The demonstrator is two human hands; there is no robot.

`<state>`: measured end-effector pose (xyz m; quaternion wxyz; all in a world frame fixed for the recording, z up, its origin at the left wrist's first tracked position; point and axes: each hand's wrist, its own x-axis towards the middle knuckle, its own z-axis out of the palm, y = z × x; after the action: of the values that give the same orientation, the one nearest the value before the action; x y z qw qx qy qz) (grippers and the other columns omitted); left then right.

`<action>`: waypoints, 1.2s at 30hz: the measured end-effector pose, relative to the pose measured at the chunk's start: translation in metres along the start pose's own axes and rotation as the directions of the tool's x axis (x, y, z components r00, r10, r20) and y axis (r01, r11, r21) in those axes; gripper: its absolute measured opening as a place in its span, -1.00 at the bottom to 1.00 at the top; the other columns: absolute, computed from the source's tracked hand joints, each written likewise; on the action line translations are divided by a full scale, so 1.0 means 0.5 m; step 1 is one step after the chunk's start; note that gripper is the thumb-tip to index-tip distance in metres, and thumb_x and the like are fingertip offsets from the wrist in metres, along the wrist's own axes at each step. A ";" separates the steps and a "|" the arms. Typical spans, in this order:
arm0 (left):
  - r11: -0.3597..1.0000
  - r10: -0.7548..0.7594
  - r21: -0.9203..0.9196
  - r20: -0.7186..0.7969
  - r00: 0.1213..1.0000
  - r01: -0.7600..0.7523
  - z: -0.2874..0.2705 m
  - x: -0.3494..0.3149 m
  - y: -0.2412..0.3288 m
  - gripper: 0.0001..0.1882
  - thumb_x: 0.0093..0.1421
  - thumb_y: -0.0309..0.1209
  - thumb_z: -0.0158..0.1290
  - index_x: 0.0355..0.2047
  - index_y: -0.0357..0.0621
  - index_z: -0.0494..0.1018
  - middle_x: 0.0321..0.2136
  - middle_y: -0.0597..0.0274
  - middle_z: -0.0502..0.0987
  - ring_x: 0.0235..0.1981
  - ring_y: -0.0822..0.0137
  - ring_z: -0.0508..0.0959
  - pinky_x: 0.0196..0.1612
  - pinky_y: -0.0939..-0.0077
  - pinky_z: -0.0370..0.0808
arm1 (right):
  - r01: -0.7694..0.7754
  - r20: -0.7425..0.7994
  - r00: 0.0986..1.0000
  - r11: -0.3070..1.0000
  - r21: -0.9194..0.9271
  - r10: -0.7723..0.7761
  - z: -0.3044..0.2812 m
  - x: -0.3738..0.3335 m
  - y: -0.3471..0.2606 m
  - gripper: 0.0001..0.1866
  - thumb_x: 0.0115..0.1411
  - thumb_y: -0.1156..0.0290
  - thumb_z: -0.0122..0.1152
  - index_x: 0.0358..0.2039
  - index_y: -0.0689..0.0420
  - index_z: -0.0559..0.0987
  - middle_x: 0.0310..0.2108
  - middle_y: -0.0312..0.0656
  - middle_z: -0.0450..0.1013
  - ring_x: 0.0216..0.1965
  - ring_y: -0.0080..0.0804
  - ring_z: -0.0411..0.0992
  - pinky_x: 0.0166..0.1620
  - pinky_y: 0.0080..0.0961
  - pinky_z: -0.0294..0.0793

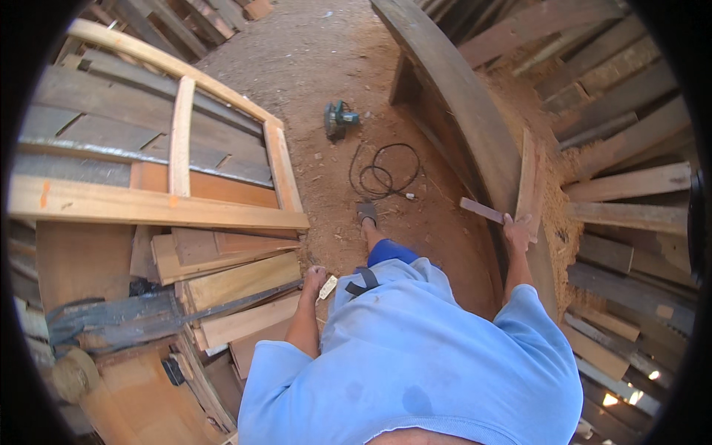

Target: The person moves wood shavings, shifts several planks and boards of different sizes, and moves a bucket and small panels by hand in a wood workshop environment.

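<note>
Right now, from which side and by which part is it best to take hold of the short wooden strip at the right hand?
Probably by its left end, coming from the left: the short wooden strip is straight and narrow, and this end juts out away from the right hand, which is at the other end. A grip across its narrow width should suit.

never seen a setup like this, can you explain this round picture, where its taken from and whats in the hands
There is no machine arm here: a person works bare-handed. The one picture comes from a wide fisheye camera on their head, looking down, so straight edges bend and the corners go black. The blue shirt is the wearer's own. The right hand seems to hold a short wooden strip. A small pale piece is at the left hand; its grip is unclear. On the ground lie a teal power tool and a looped cable.
</note>
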<state>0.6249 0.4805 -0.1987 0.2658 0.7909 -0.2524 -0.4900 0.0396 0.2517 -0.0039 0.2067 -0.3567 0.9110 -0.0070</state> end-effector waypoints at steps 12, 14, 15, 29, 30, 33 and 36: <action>0.952 -0.071 0.305 0.326 0.943 -0.034 0.163 -0.028 0.161 -0.59 0.18 -0.20 -0.03 -0.15 -0.31 0.49 -0.31 0.10 0.57 -0.23 0.28 0.52 -0.13 0.42 0.43 | -0.025 0.054 0.998 1.000 -0.008 0.025 -0.014 0.012 0.004 -0.09 0.22 -0.13 -0.06 0.35 0.21 -0.11 0.22 0.30 0.12 0.24 0.37 0.05 0.29 0.04 0.00; 0.962 -0.114 0.272 0.346 0.931 0.017 0.163 -0.040 0.184 -0.60 0.17 -0.21 -0.03 -0.18 -0.32 0.50 -0.34 0.08 0.57 -0.25 0.25 0.54 -0.14 0.40 0.44 | -0.021 0.039 0.999 1.000 -0.001 0.021 0.002 0.039 0.031 -0.08 0.21 -0.14 -0.07 0.35 0.21 -0.14 0.23 0.30 0.10 0.24 0.40 0.03 0.31 0.02 -0.06; 0.965 -0.139 0.257 0.349 0.927 0.049 0.153 -0.051 0.192 -0.61 0.16 -0.21 -0.03 -0.20 -0.32 0.50 -0.35 0.07 0.58 -0.25 0.24 0.54 -0.15 0.39 0.44 | -0.005 0.035 0.999 1.000 0.018 0.004 0.010 0.046 0.041 -0.07 0.21 -0.15 -0.07 0.35 0.21 -0.15 0.23 0.30 0.10 0.24 0.42 0.01 0.32 0.01 -0.09; 0.940 -0.241 0.318 0.362 0.901 0.124 0.124 -0.038 0.059 -0.74 0.10 -0.30 -0.08 -0.48 -0.26 0.47 -0.66 0.31 0.42 -0.62 0.42 0.39 -0.55 0.43 0.32 | -0.036 0.087 0.995 0.998 -0.059 0.041 -0.021 0.049 0.048 -0.03 0.16 -0.15 0.01 0.37 0.09 -0.18 0.22 0.31 0.11 0.27 0.42 -0.04 0.29 -0.06 0.01; 0.941 -0.211 0.323 0.329 0.921 0.101 0.140 -0.031 0.075 -0.75 0.10 -0.31 -0.08 -0.49 -0.26 0.47 -0.66 0.31 0.41 -0.62 0.43 0.38 -0.55 0.42 0.31 | -0.008 0.074 0.997 0.999 -0.048 0.011 -0.012 0.062 0.065 -0.03 0.16 -0.14 0.02 0.37 0.08 -0.18 0.22 0.31 0.11 0.26 0.42 -0.02 0.29 -0.07 0.03; 0.930 -0.189 0.366 0.391 0.901 0.037 0.174 0.004 0.151 -0.73 0.15 -0.28 -0.07 -0.44 -0.26 0.46 -0.62 0.34 0.41 -0.59 0.44 0.37 -0.52 0.44 0.32 | 0.002 0.105 0.994 1.000 -0.012 -0.001 -0.012 0.068 0.050 -0.03 0.16 -0.12 0.04 0.37 0.07 -0.18 0.21 0.35 0.10 0.25 0.38 0.04 0.28 -0.08 0.05; 0.984 -0.160 0.131 0.366 0.917 0.120 0.222 0.061 0.160 -0.80 0.24 -0.31 -0.05 -0.28 -0.19 0.39 -0.55 0.38 0.40 -0.62 0.52 0.36 -0.60 0.61 0.28 | -0.035 0.083 0.996 0.997 -0.067 0.041 -0.015 0.058 0.029 -0.04 0.17 -0.10 0.05 0.37 0.10 -0.18 0.19 0.39 0.11 0.23 0.34 0.09 0.27 -0.09 0.08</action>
<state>0.5249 0.3827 -0.2070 0.1347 0.7118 -0.2667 -0.6357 0.0082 0.2427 -0.0099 0.2331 -0.3460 0.9079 0.0418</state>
